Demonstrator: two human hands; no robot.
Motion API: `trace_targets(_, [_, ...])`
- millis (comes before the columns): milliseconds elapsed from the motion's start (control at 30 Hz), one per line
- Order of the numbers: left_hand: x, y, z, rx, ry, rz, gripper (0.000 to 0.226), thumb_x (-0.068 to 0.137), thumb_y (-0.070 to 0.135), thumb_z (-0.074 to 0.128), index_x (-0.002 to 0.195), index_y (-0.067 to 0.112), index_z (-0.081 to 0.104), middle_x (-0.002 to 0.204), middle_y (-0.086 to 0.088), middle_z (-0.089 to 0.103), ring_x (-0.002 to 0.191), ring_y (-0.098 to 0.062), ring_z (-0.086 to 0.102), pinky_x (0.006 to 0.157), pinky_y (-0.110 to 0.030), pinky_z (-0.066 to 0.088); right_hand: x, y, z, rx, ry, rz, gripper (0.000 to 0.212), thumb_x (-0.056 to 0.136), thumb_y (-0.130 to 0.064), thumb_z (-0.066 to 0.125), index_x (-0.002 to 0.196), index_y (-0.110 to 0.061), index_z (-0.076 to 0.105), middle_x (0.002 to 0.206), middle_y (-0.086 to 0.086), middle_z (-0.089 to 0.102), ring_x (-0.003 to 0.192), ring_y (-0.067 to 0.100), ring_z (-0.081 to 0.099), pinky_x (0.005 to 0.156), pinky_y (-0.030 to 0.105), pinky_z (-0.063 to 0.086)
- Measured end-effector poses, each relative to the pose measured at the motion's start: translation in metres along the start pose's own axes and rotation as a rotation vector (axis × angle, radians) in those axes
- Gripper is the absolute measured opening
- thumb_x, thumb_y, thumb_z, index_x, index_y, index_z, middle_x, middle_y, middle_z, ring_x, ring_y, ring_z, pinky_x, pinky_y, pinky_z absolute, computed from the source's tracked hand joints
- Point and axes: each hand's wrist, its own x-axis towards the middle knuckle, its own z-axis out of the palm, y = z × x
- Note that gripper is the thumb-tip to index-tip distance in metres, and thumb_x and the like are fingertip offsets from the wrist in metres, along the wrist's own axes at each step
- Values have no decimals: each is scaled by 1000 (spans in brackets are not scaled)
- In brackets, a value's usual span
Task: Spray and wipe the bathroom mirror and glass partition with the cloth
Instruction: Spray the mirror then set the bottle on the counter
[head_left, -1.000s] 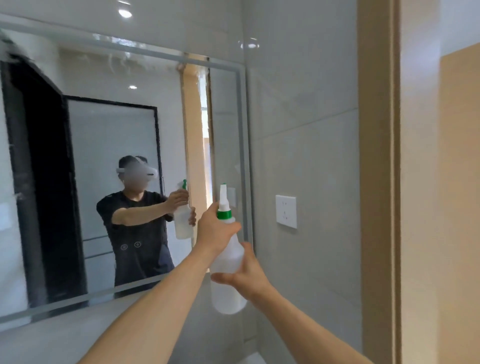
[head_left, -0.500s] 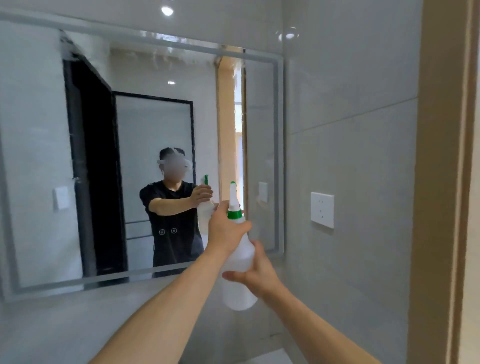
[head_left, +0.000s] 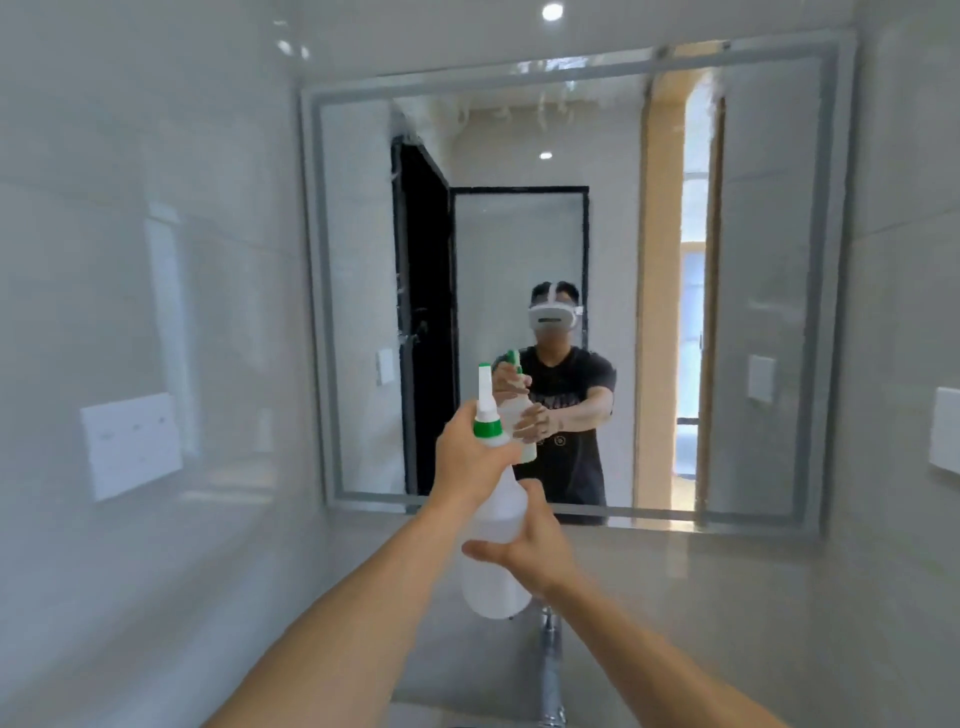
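A translucent white spray bottle (head_left: 493, 571) with a green collar and a white nozzle is held upright in front of the wall mirror (head_left: 519, 156). My left hand (head_left: 470, 457) grips its neck just under the collar. My right hand (head_left: 530, 545) wraps the bottle's body from the right. The mirror has a grey frosted border and shows drip marks along its top edge. It reflects a person in a dark shirt holding the same bottle. No cloth is in view.
Glossy grey tiled walls stand left and right of the mirror. A white switch plate (head_left: 132, 444) sits on the left wall, another plate (head_left: 943, 436) on the right. A chrome tap (head_left: 550, 670) rises below the bottle.
The view has swung left, so the mirror now sits centred ahead and the left wall shows. Both hands keep their hold on the bottle.
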Motion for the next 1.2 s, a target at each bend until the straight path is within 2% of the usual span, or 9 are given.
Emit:
trace_targets(100, [0,-13,-31,82,77,-23,35,67,7,78,95,14,59,88,-7,65,84,-26,63,76,-40,54,3,-8,32,31,-61,-19,73,66,-23,90,118,-21,38,105,-8,55,95,8,57,74,21,47])
trace_targets(233, [-2,-29,-69,118,147,-61,38,67,6,79,98,14,59,86,-2,65,82,-23,63,74,-36,53,5,-19,67,73,-140,-30,70,68,-20,89,117,-20,38,99,-12,56,87,0,56,61,12,42])
trace_targets(367, [-8,-45,-101,92,207,-102,42,70,4,78,107,15,61,95,3,66,83,-13,62,67,-21,45,5,-24,99,80,-219,-52,78,66,-23,90,124,-20,38,105,-10,57,95,6,58,71,17,46])
trace_targets(433, [-15,-54,-113,102,228,-124,41,72,5,77,109,14,61,98,0,67,85,-16,62,66,-21,44,2,-22,113,82,-239,-38,76,65,-23,91,122,-18,39,105,-8,58,95,8,59,74,23,49])
trace_targets(567, [-31,-77,-128,112,257,-176,36,71,6,76,102,14,61,88,4,65,79,-16,61,66,-24,42,-9,-11,138,75,-279,-1,74,64,-26,91,116,-17,38,105,-3,60,99,19,61,81,36,52])
trace_targets(767, [-55,-115,-134,93,256,-263,31,69,8,75,95,15,59,85,0,65,76,-19,61,66,-28,45,-29,12,161,49,-327,52,76,65,-27,90,118,-19,36,108,-1,59,101,21,60,85,38,53])
trace_targets(933, [-72,-136,-132,39,238,-312,37,71,3,73,105,11,61,93,-1,65,79,-18,61,68,-26,47,-43,27,169,18,-329,97,75,67,-26,90,118,-17,35,100,-7,55,92,16,57,70,28,48])
trace_targets(1000, [-79,-144,-129,32,228,-336,39,69,6,73,106,14,61,97,-2,67,82,-19,63,72,-30,49,-51,34,172,13,-325,121,76,68,-26,90,119,-16,35,103,-5,54,93,17,55,69,29,45])
trace_targets(1200, [-97,-163,-119,45,201,-432,34,59,19,72,92,17,63,86,-2,69,75,-19,64,67,-30,49,-71,53,177,0,-316,205,77,67,-27,89,121,-14,35,110,1,55,101,23,55,81,39,49])
